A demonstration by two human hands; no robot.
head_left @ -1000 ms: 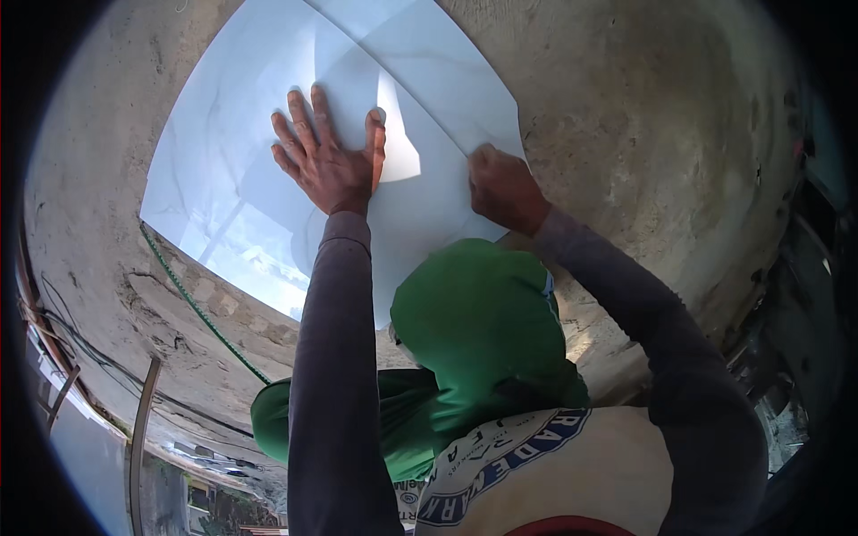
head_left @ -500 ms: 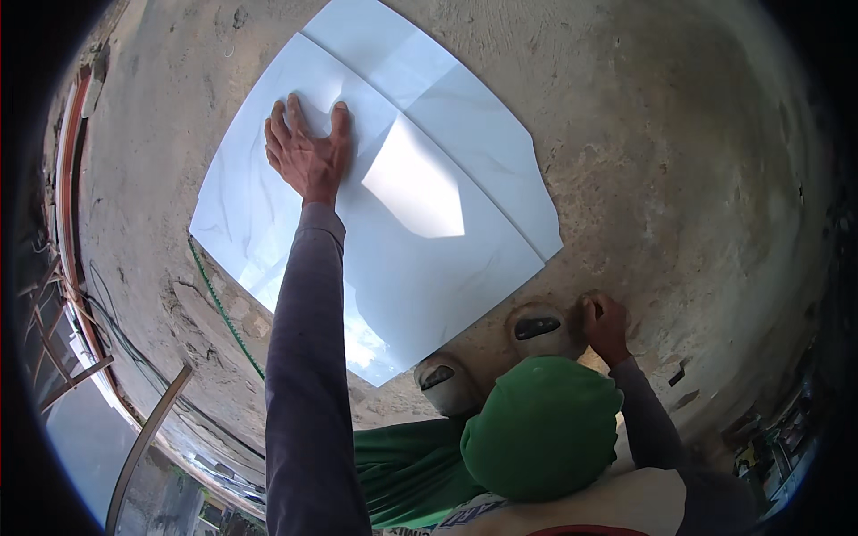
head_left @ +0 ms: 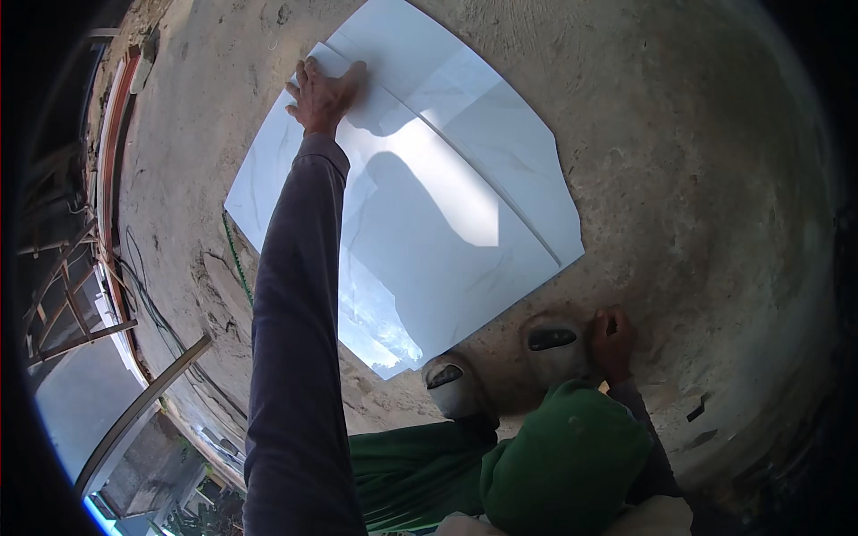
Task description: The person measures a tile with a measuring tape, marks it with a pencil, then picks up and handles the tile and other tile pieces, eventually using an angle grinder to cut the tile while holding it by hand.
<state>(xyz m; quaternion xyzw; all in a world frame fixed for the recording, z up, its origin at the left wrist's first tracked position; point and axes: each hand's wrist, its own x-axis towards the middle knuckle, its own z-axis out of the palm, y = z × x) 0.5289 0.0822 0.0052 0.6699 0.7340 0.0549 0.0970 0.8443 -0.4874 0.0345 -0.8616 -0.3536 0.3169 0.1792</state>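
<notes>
Matte grey-brown concrete ground (head_left: 688, 107) is seen on all sides of the white slab (head_left: 429, 286), pitted and cracked left of it. The slab is laid flat on that ground: glossy, straight-edged, rigid-looking, faintly veined in grey, with a bright patch across its middle and blue-white reflections at its near corner. Its long axis is run diagonally, far left to near right. A second white piece (head_left: 505, 116), same sheen, is set along the slab's far-right edge; whether the two are overlapped or butted cannot be told.

A plain grey cloth sleeve (head_left: 299, 259) is stretched across the slab's left side. Green trousers (head_left: 567, 456), soft and creased, are bent up nearer than the slab's near edge. Pale rounded shoes (head_left: 465, 404) with dark openings are planted just beside that edge.

The nearer hand is the left hand (head_left: 323, 96), rested on the slab's far-left corner by the seam, so most of the slab is extended near and right of those fingers. They are spread, thumb toward the seam; whether tips are hooked over the edge cannot be told. The right hand (head_left: 613, 338) is held off the slab, past its near-right corner; fingers are curled, any pinch cannot be told.

A thin green cord (head_left: 236, 255) is trailed from the slab's left corner.
</notes>
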